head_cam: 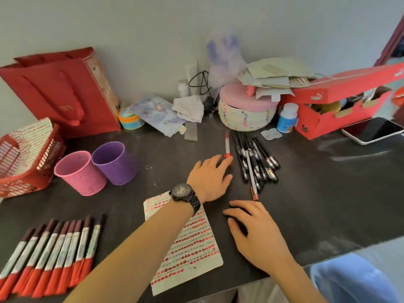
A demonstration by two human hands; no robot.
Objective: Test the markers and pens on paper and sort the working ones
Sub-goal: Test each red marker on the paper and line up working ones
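Single slim pen, white barrel with red cap and red end (227, 145), lies alone on the dark grey tabletop (317, 193), just left of a loose pile of black pens (261, 158). A second white pen with a red tip (251, 174) lies across that pile. Left hand (209, 178), black wristwatch (182, 192) on its wrist, is stretched forward palm down, fingers nearly straight and spread; one fingertip (225, 163) touches the near end of the lone pen, nothing gripped. Right hand (260, 235) rests palm down on the table, fingers relaxed and slightly bent, apparently holding nothing; the area under the fingertips is in shadow. Test sheet of white paper covered in rows of red marks (192, 243) lies between the forearms, partly under the left one. Left of it, a tidy row of markers with orange-red bodies, pale labels and dark brown caps (50, 252). Behind them stand a pink perforated plastic cup (80, 173) and a purple perforated plastic cup (114, 165), touching, both upright.
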